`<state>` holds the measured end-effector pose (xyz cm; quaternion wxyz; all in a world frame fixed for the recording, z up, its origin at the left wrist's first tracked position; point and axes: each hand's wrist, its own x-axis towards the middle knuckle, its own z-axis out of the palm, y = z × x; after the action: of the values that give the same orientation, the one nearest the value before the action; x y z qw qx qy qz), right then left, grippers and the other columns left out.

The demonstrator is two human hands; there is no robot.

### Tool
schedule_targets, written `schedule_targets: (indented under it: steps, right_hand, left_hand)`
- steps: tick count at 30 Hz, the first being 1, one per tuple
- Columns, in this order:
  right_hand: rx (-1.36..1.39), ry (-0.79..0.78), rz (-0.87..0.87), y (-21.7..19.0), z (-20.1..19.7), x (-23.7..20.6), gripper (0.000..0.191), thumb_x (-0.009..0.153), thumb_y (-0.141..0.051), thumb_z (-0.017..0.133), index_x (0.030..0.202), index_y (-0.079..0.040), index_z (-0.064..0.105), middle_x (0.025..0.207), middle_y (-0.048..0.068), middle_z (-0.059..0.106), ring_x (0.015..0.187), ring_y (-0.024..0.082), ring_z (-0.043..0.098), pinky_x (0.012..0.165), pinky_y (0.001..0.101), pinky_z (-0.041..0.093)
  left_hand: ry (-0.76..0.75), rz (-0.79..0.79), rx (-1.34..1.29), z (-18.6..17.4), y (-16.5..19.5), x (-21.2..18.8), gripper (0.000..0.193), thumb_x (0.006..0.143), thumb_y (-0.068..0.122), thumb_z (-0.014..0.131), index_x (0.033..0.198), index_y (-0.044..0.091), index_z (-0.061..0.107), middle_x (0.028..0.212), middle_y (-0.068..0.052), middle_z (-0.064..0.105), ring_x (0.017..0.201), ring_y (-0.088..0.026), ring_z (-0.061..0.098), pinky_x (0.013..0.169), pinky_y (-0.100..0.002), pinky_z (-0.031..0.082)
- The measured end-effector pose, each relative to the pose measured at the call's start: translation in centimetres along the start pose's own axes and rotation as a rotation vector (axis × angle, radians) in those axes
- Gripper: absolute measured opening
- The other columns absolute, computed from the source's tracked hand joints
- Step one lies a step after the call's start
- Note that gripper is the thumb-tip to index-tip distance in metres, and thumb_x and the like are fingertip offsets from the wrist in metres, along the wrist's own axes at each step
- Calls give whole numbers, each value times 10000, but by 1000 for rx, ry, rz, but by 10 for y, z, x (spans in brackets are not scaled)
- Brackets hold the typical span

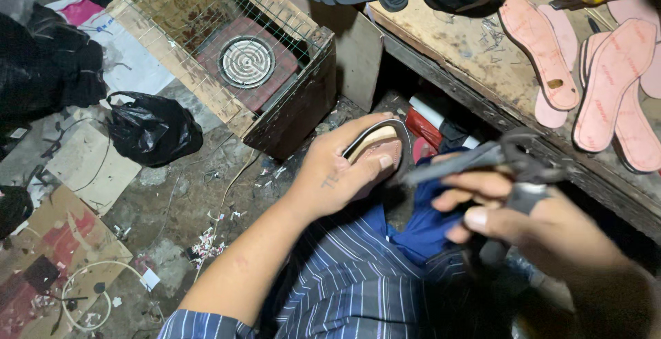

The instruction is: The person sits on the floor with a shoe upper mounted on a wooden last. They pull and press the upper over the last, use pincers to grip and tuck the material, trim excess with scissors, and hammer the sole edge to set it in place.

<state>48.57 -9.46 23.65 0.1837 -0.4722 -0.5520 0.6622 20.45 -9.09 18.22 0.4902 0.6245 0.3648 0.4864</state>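
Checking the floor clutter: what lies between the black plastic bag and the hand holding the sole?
Head view: the wooden wire-topped box, its corner between bag and left hand.

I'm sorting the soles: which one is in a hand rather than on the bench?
The black-edged tan sole in the left hand. The pink insoles lie flat on the bench.

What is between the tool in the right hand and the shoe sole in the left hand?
Nothing visible. The dark tool in the right hand points its tip at the shoe sole held by the left hand, with only open air between.
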Motion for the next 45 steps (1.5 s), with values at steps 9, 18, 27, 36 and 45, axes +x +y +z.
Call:
schedule_targets:
  steps: [9,18,27,36,45]
  right_hand:
    - [83,-81,385,57,3,-17,429,916,-139,633,1327,-34,576,1213,176,662,1114,245,640,998,398,505]
    - [-271,-160,505,15,9,-35,284,892,-241,675,1159,-149,653,942,26,677,877,117,582,803,294,513]
    - [-413,-94,867,-6,13,-40,231,977,-313,666,1105,-139,585,732,68,646,641,185,606,615,348,507]
    - [-415,345,19,41,48,39,295,918,-309,625,1008,-44,531,653,152,718,589,293,738,574,416,567]
    - [-707,615,-505,56,80,115,353,970,-272,637,1096,16,475,809,307,656,721,519,645,643,595,508]
  left_hand:
    - [-84,140,368,28,21,-9,501,868,109,689,1364,85,619,1267,-116,740,1133,-281,751,946,-350,545]
    - [-141,218,495,52,22,-20,485,853,98,674,1336,91,625,1348,-102,696,1216,-311,694,1076,-474,517]
    - [-199,247,548,65,25,-31,547,811,100,690,1352,96,604,1378,-105,682,1216,-341,675,1107,-538,488]
    - [5,117,171,25,4,-3,494,948,69,631,1425,27,513,1189,-134,713,1091,-272,723,981,-350,548]
    - [370,-22,125,21,-27,12,314,1008,84,565,1310,20,624,957,-60,723,865,-104,690,821,-265,572]
